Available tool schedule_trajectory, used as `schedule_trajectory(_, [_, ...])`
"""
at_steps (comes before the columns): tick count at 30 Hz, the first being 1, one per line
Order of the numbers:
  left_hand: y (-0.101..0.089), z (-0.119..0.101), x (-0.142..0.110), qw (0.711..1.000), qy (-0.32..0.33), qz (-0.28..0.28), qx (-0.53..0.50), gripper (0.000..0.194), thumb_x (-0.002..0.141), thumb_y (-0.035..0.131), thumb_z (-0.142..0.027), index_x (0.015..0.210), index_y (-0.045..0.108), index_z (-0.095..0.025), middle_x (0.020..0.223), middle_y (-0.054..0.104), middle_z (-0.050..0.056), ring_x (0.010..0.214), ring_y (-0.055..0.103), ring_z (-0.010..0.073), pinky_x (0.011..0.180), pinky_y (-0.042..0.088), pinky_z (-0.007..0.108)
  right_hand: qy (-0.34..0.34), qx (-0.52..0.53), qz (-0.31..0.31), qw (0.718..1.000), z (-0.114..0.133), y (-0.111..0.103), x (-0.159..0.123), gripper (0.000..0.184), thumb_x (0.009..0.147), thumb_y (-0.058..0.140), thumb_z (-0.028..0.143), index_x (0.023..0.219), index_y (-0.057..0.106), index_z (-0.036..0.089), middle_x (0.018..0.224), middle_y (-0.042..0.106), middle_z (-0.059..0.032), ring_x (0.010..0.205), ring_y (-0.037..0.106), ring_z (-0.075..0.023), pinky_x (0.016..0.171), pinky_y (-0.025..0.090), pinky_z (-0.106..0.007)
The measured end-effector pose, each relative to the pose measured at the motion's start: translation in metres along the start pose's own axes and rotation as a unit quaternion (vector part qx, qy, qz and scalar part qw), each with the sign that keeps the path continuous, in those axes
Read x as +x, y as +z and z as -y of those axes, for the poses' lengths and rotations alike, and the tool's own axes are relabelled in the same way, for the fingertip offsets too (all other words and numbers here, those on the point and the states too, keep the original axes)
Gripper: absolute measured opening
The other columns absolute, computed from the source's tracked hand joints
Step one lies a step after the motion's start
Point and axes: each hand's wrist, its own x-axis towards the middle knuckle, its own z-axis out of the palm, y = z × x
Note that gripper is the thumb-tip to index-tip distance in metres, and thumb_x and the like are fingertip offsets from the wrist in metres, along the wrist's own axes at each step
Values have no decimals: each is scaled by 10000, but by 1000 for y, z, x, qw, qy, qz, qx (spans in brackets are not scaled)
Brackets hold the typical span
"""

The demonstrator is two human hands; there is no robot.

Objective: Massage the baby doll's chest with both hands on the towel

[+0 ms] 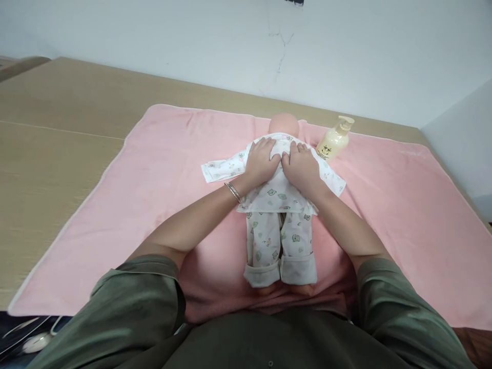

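Note:
A baby doll (284, 124) lies on a pink blanket (165, 154), its bald head toward the wall and its feet toward me. It wears a white printed top (279, 197) and matching trousers (295, 233) with rolled cuffs. My left hand (262, 161) rests flat on the left of the doll's upper body, a bangle (232, 191) at the wrist. On the right of the upper body lies my right hand (302, 168), fingers stretched out. The two thumbs nearly meet in the middle. The doll's face does not show.
A pump bottle (333, 139) with pale yellow contents stands on the blanket, right of the doll's head. The blanket covers much of a wooden table (57, 138). A white wall (192, 41) rises behind it. Several objects, partly seen, lie below the table's left front corner.

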Motion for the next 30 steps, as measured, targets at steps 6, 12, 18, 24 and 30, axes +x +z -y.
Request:
schedule_trajectory(6, [-1,-5,2,998,7,5,58,512,905,365,-242,1360,532,-76,1476,533,159,1421,434,311,1219,297,510,-27,-22,26,999,7,-13,-6,528,946,334,221,1383,481,-37,1352,591,-287,1316,527,-378,1116,389,-490])
schedule_trajectory(12, [3,-21,-22,991,64,-25,119,510,923,352,-206,1346,514,28,1465,516,231,1418,428,355,1210,312,481,-18,59,41,997,-16,-7,21,507,947,303,221,1341,520,-14,1411,566,-235,1351,494,-323,1153,361,-447])
schedule_trajectory(18, [-5,-10,-1,996,21,40,79,527,912,348,-213,1369,517,-12,1511,476,204,1449,400,312,1230,295,471,-18,-24,5,1000,-3,-12,1,464,973,305,248,1168,625,-24,1283,641,-279,1271,563,-358,1067,434,-491])
schedule_trajectory(24, [-3,-4,5,995,28,13,100,502,935,336,-243,1324,549,-9,1474,515,219,1420,441,309,1214,313,479,-22,-47,21,998,5,-22,-9,438,972,313,237,1094,664,5,1147,700,-256,1165,635,-337,987,499,-441])
schedule_trajectory(30, [-4,-24,-21,980,66,-14,185,504,956,308,-225,1281,547,77,1292,622,306,1276,566,366,1113,405,506,-44,2,42,998,-14,-8,16,528,1000,279,299,1253,592,-42,1384,578,-267,1358,496,-334,1160,356,-455])
